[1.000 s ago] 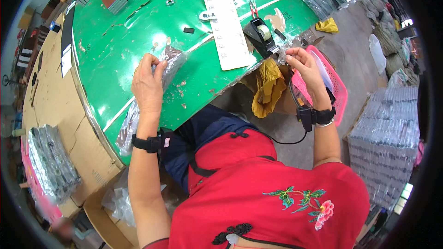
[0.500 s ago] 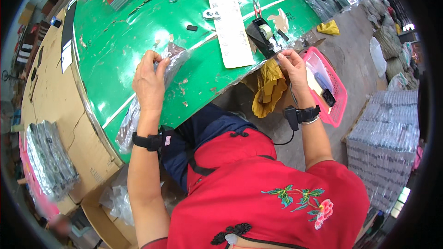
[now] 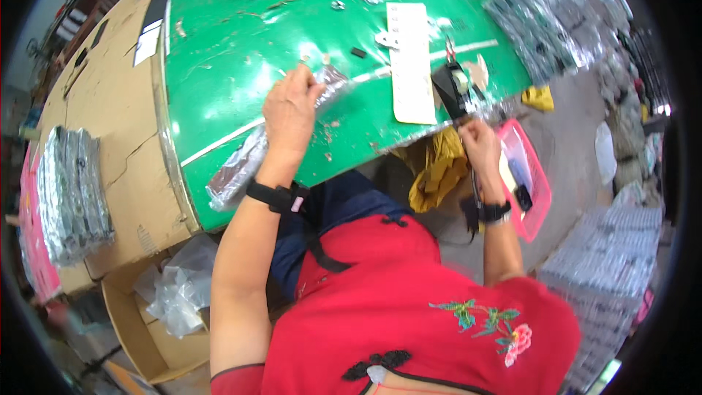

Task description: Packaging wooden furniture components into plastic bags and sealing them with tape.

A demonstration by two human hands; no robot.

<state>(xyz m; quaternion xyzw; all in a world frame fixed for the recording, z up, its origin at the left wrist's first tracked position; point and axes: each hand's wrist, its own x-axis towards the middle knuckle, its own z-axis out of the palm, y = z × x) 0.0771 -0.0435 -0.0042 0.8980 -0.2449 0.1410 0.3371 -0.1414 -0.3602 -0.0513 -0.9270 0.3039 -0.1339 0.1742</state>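
On the green tabletop [image 3: 241, 66], a long brown item in a clear plastic sleeve [image 3: 241, 164] lies at a slant near the front edge. My left hand [image 3: 289, 113] is over its upper part, the bent fingers closed on the sleeve. A black tape dispenser [image 3: 447, 91] with a roll of clear tape stands at the table's right front edge. Right at its near end, my right hand [image 3: 481, 148] has thumb and fingers pinched together. Whatever may be between those fingertips is too small and blurred to make out.
A white card strip [image 3: 412, 66] lies left of the dispenser, with red-handled pliers [image 3: 450, 47] behind. A pink basket [image 3: 537, 197] and yellow cloth [image 3: 439, 175] are below the edge. Wrapped stacks [image 3: 73, 194] stand left; a cardboard box [image 3: 157, 351] holds plastic bags.
The view has turned, so the table's things appear farther right. My right hand's fingers have drawn closer together at the dispenser's near end. My left hand stays on the sleeve.
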